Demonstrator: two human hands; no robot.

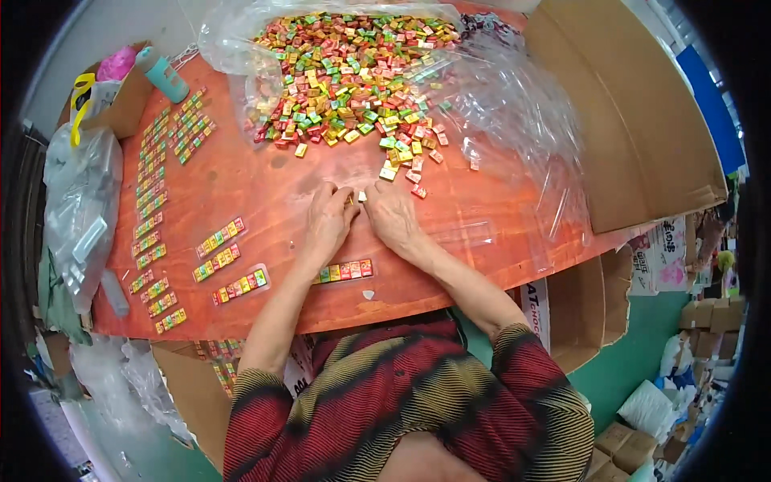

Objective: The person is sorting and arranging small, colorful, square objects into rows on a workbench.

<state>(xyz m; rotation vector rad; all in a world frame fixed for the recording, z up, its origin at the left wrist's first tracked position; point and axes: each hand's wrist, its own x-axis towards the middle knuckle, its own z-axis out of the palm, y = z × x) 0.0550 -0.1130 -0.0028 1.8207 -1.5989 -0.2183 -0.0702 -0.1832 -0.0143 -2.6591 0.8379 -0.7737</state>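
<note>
My left hand and my right hand meet over the middle of the table, fingertips almost touching. A small yellow wrapped candy shows in the curled fingers of the left hand. At the right fingertips is a small white-faced candy, its other sides hidden. Just beyond the hands spreads a big heap of small red, yellow, green and orange wrapped candies, with loose ones trailing toward the right hand. Beside my left forearm lies a row of candies, partly covered by the arm.
Filled rows of candies lie on the left, more in columns farther out. Clear plastic sheeting borders the heap. A large cardboard box stands right; a teal bottle and plastic bag are left.
</note>
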